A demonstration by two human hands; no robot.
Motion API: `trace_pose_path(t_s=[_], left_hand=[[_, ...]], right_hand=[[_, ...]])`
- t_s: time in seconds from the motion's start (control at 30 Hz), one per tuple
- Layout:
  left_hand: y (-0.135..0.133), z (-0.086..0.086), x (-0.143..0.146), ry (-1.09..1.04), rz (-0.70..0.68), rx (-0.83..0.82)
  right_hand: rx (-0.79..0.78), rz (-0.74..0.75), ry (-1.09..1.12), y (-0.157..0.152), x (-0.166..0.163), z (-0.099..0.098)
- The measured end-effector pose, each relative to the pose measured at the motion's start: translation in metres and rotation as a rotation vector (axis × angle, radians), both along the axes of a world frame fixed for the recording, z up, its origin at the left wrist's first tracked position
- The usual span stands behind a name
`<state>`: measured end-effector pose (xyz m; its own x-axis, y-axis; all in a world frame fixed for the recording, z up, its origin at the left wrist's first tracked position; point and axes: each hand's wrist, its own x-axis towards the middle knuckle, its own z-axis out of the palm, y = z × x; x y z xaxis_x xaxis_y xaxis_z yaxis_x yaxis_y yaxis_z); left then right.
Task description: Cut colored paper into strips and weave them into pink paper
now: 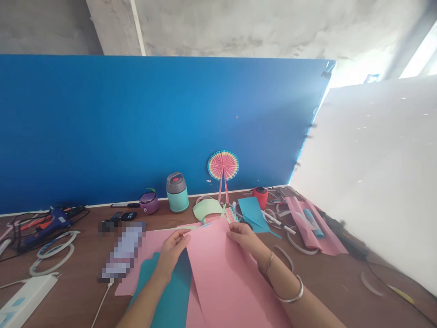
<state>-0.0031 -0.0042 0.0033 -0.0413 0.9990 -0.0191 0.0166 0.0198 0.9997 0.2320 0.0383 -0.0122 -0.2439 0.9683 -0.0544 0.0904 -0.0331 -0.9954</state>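
Slanting smooth and matte, one plain, straight-edged pink paper sheet [223,271]

Right forearm [282,275], with 2 silver-toned ornaments: nearest the right hand [241,233], a slender chain bracelet [271,263] of small links; farther up, a smooth, polished, thicker bangle [302,291]. Left hand [172,249] and left forearm [146,296]: bare as far as the view extends.

Left of the flask [178,199] stands a purple pot [149,204]; farther left, a glue gun [58,222]; right of it, a red cylinder [260,199]; behind it, a blue panel [143,120].
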Motion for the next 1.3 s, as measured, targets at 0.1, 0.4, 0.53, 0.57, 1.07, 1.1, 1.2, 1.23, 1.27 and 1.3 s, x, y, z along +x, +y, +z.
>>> trace_pose_path(t_s=[0.1,0.4,0.53,0.57,1.07,1.1,1.2,1.23,1.27,1.3], left_hand=[[-0.003,0.006,0.002,-0.067,-0.049,-0.003],[0.001,0.000,-0.001,0.063,-0.030,-0.029],[0.002,-0.008,0.000,0.194,-0.047,-0.017],[0.002,-0.009,0.001,0.233,-0.052,0.002],[0.000,-0.007,0.002,0.287,-0.084,0.073],[0.001,-0.007,0.000,0.284,-0.067,0.063],[0.004,-0.009,-0.003,0.268,-0.052,0.028],[0.004,-0.009,-0.004,0.261,-0.060,0.013],[0.004,-0.008,-0.004,0.255,-0.075,-0.004],[0.003,-0.008,-0.005,0.249,-0.093,-0.022]], right_hand=[[0.031,0.005,-0.048,0.004,0.001,-0.006],[0.103,0.104,-0.136,0.003,0.004,-0.007],[0.191,0.260,-0.218,-0.007,-0.003,0.002],[0.221,0.292,-0.243,-0.009,-0.005,0.004],[0.202,0.319,-0.443,-0.019,-0.007,0.004],[0.175,0.302,-0.463,-0.016,-0.003,0.004],[0.153,0.277,-0.512,-0.009,0.010,0.005],[0.155,0.269,-0.523,-0.007,0.013,0.005],[0.157,0.259,-0.537,-0.006,0.015,0.005],[0.157,0.250,-0.557,-0.005,0.017,0.006]])
